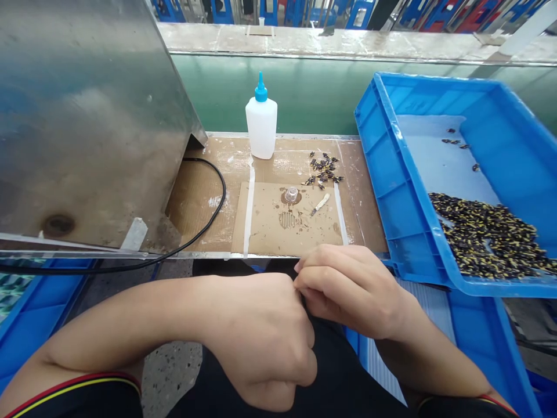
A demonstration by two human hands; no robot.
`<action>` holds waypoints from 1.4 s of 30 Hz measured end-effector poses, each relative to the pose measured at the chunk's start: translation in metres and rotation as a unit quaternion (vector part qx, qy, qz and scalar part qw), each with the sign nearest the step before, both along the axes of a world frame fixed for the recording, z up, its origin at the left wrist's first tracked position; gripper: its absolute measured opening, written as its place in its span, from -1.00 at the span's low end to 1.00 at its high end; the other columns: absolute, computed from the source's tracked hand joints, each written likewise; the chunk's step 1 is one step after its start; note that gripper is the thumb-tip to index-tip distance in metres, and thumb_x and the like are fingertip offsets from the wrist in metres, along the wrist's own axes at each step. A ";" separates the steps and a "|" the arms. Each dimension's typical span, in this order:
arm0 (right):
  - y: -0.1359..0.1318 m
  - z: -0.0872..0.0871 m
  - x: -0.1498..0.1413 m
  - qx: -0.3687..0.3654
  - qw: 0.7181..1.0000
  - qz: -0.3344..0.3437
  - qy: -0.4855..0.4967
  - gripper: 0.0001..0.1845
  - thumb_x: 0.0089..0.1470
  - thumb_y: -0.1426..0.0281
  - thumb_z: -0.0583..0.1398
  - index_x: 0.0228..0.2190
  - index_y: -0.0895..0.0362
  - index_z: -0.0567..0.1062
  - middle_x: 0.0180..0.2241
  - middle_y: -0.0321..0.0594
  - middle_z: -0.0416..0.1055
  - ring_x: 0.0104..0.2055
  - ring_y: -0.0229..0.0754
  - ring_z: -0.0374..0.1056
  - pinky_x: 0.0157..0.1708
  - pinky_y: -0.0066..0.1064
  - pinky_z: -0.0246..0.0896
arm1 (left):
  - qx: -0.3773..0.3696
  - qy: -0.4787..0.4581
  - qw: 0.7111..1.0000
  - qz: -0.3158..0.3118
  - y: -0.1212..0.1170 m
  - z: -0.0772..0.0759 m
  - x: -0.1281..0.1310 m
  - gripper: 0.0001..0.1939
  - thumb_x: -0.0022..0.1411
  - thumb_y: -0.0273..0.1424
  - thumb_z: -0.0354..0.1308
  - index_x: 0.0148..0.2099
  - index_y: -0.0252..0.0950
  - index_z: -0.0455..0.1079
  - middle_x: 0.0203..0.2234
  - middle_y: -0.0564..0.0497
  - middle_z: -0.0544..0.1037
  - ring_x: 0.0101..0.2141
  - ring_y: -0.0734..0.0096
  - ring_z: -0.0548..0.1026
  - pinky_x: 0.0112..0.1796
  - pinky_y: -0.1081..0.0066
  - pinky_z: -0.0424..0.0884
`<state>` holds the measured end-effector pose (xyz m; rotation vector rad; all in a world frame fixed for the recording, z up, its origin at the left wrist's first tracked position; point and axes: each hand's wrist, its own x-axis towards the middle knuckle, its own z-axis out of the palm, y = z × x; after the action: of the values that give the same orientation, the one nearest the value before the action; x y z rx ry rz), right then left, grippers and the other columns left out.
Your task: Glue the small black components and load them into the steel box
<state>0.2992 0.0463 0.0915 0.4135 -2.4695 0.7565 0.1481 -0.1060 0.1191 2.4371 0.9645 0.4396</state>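
Close together in front of the bench edge, my two hands nearly touch at the fingertips. My left hand (270, 337) is curled into a fist with its back toward me, hiding what its fingers hold. The fingers of my right hand (354, 290) are pinched together against the left thumb side; anything between them is too small or hidden to name. Beyond them lies a cardboard sheet (265, 241) with wet spots, bearing a small clear cup (291, 194) and a small pale-handled tool (321, 204). Behind it is a loose pile of small black-and-yellow parts (324, 169).
A white squeeze bottle (261, 129) with a blue nozzle stands at the back. To the right, a blue bin (402, 197) holds many black-and-yellow pieces (487, 238). A metal housing (91, 116) fills the left, with a black cable (220, 200) looping past it.
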 end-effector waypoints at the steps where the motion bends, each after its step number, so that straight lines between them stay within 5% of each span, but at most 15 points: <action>1: 0.001 -0.001 0.000 0.005 1.000 -0.007 0.008 -0.79 0.55 0.39 0.11 -0.19 0.14 0.48 -0.29 -0.16 0.52 -0.27 -0.16 0.49 -0.31 -0.35 0.32 | 0.002 0.001 1.000 0.001 0.000 0.000 0.000 -0.73 0.04 -0.34 0.44 -0.56 -0.22 0.42 -0.64 0.10 0.46 -0.60 0.37 0.21 -0.59 0.22 0.13; 19: 0.004 0.014 0.003 -0.027 0.998 0.052 -0.009 -0.82 0.46 0.50 0.19 0.01 0.18 0.56 -0.19 -0.13 0.59 -0.25 -0.18 0.49 -0.27 -0.35 0.35 | 0.011 0.070 0.997 -0.007 -0.004 0.008 0.002 -0.75 0.09 -0.34 0.43 -0.54 -0.22 0.47 -0.65 0.08 0.48 -0.62 0.36 0.23 -0.62 0.25 0.16; 36: 0.008 0.003 -0.009 -0.194 0.942 0.183 -0.202 -0.86 0.24 0.57 0.13 -0.27 0.08 0.41 -0.34 -0.33 0.45 -0.34 -0.30 0.33 -0.31 -0.49 0.23 | -0.054 0.069 0.994 -0.058 -0.002 0.007 0.010 -0.72 0.12 -0.35 0.45 -0.55 -0.24 0.46 -0.66 0.12 0.48 -0.64 0.40 0.16 -0.59 0.25 0.17; 42: 0.012 0.000 -0.008 -0.219 0.944 0.171 -0.180 -0.86 0.26 0.58 0.15 -0.27 0.09 0.42 -0.36 -0.32 0.44 -0.34 -0.30 0.34 -0.30 -0.48 0.23 | -0.064 0.087 0.992 -0.060 0.000 0.010 0.010 -0.75 0.15 -0.33 0.42 -0.52 -0.23 0.50 -0.63 0.11 0.51 -0.64 0.36 0.13 -0.64 0.25 0.14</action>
<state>0.2908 0.0581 0.0915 0.5800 -2.4724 1.6131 0.1583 -0.1061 0.1290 2.4288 0.8801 0.1203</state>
